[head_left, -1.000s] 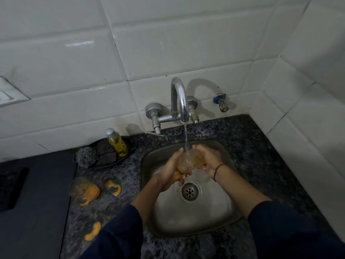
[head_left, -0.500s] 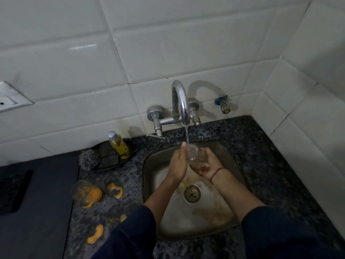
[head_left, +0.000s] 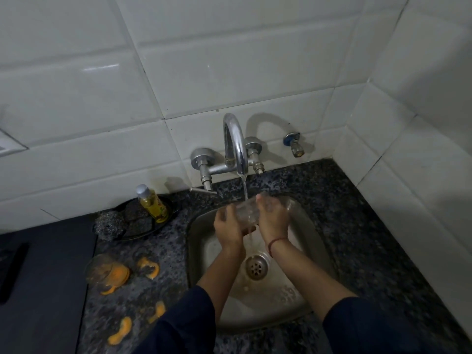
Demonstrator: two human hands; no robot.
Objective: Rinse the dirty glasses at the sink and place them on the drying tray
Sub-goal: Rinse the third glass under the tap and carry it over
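Clearly mid-rinse, the person holds a clear glass [head_left: 244, 213] over the sink [head_left: 196, 241], under a thin stream from the tap [head_left: 236, 146]. The left hand [head_left: 228, 226] curls round one side and the right hand [head_left: 272, 219] wraps the other. Turning it so water reaches the inside, with a firm grip on the wet surface, would serve best. Left on the counter lies a second glass [head_left: 104, 270], seemingly smeared orange, among orange scraps [head_left: 149, 268], with a soap bottle [head_left: 153, 204] and steel scrubber [head_left: 108, 224] behind. No drying tray shows.
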